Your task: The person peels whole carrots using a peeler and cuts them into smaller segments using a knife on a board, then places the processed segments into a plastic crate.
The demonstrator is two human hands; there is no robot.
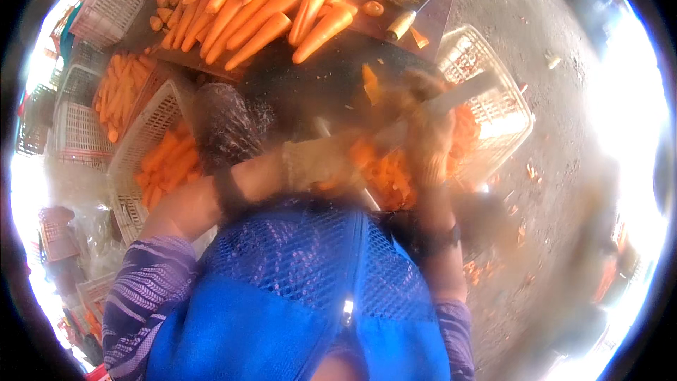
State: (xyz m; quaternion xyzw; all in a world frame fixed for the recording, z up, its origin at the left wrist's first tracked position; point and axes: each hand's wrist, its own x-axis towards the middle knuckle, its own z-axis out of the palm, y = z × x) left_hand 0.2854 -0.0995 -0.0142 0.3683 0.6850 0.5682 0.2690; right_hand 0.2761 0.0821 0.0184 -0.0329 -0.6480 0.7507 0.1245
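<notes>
My left hand [322, 164], in a tan work glove, reaches in over my lap beside orange carrot pieces [391, 174]. Its fingers are blurred, so I cannot tell what they grip. My right hand [431, 143], also gloved, is closed on a flat grey blade-like tool [468, 91] that juts up to the right. An orange carrot strip [371, 84] shows just left of that hand. Beyond both hands, many peeled carrots [254, 16] lie heaped on a dark table [359, 37]. A small knife with a pale handle [401, 25] rests near the table's right edge.
A white plastic basket [508, 79] stands right of my right hand, with orange shavings [465, 137] by it. At left, another plastic crate [127, 169] holds carrots [172, 161]. More crates [121, 0] stand behind it. Scraps litter the concrete floor [550, 132].
</notes>
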